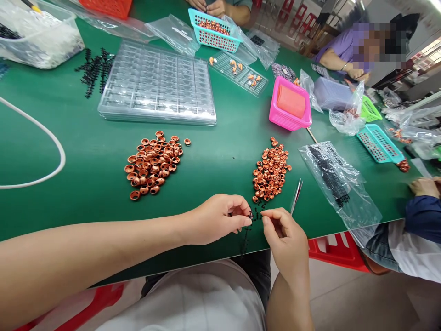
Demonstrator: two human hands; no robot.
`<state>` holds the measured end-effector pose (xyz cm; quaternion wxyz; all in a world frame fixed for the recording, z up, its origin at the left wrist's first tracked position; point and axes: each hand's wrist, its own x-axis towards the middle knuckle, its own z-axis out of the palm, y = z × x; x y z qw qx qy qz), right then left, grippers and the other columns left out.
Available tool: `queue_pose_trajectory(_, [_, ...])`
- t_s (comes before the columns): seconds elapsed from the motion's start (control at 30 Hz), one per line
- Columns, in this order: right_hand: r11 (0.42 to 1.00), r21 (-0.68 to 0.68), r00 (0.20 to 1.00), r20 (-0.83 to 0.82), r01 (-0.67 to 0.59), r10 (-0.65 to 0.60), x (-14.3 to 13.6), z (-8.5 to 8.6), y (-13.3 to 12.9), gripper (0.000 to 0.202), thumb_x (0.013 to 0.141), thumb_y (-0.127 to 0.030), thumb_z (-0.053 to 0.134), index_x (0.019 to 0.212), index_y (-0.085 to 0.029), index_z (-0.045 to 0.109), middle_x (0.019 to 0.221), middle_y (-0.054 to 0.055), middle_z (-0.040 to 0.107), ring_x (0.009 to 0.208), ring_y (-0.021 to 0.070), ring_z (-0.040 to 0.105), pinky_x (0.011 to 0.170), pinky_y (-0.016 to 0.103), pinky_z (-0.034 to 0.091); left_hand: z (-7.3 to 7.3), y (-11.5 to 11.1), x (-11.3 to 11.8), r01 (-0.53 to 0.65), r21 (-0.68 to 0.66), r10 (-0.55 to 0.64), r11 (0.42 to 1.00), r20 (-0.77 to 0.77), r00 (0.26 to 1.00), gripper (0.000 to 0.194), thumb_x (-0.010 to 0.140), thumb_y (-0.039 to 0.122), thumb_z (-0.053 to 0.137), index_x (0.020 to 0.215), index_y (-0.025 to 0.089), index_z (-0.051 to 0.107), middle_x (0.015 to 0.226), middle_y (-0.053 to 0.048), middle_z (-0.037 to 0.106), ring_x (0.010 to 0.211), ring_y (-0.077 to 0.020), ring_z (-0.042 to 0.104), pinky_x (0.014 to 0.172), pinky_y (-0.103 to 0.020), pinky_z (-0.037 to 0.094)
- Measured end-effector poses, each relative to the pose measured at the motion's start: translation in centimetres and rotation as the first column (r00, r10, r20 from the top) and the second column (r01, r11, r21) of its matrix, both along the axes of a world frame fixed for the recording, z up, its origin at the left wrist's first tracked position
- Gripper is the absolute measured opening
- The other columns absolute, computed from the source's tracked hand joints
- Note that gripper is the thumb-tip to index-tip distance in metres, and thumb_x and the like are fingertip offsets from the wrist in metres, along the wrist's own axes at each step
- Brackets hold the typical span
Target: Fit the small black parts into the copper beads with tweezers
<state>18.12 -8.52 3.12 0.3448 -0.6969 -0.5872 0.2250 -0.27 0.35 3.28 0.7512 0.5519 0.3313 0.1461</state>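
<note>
We observe our left hand (220, 218) low over the green table (213, 170), thumb and fingertips pinching a thin black strip (245, 236); the strip hangs toward the table edge, and its upper end is partly hidden by our fingers. The lower end blurs against the dark clothing below, so we cannot fix where it stops. Our right hand (289, 236) is just beside it, thumb and forefinger drawn close at the tips; we cannot tell whether a black bit sits between them. Small black pieces (257, 213) lie between the two hands, too small to make out in shape. Just beyond is the right pile of copper-coloured rings (270, 170), overlapping so that many are covered; a looser left pile (153, 163) lies well apart from it. Tweezers (296, 195) rest near our right hand, their lower end running down behind it. Farther right, glare on a clear bag (360, 184) obscures some of the dark strips inside. Beyond the left pile we note a stack of clear trays (158, 87); we cannot count its layers. At the top edge, a co-worker's hands (213, 7) are cut off by the frame, and at the right edge we see only part of a dark blue sleeve (422, 218).
</note>
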Motion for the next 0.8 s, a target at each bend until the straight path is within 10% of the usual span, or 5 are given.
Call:
queue_pose_trajectory(0.37, [0.997, -0.031, 0.959, -0.276, -0.071, 0.060, -1.4, 0.0, 0.3, 0.009, 0.087, -0.021, 0.056, 0.081, -0.021, 0.061, 0.074, -0.003, 0.055, 0.060, 0.0079, 0.052, 0.051, 0.018, 0.040, 0.2, 0.0, -0.2, 0.062, 0.084, -0.059, 0.995, -0.038, 0.998, 0.017, 0.080, 0.032, 0.063, 0.083, 0.016, 0.061, 0.069, 0.003, 0.058, 0.066, -0.0118, 0.053, 0.063, -0.024, 0.043])
queue_pose_trajectory(0.8, [0.962, 0.247, 0.936, 0.352, -0.120, 0.027, -2.7, -0.5, 0.3, 0.006, 0.086, -0.016, 0.056, 0.083, -0.020, 0.057, 0.073, -0.003, 0.058, 0.057, 0.0087, 0.051, 0.056, 0.022, 0.042, 0.1, -0.3, 0.0, -0.027, 0.088, 0.033, 0.996, -0.072, 0.997, 0.012, 0.081, 0.028, 0.058, 0.079, 0.016, 0.060, 0.068, 0.002, 0.062, 0.067, -0.0144, 0.062, 0.064, -0.025, 0.050])
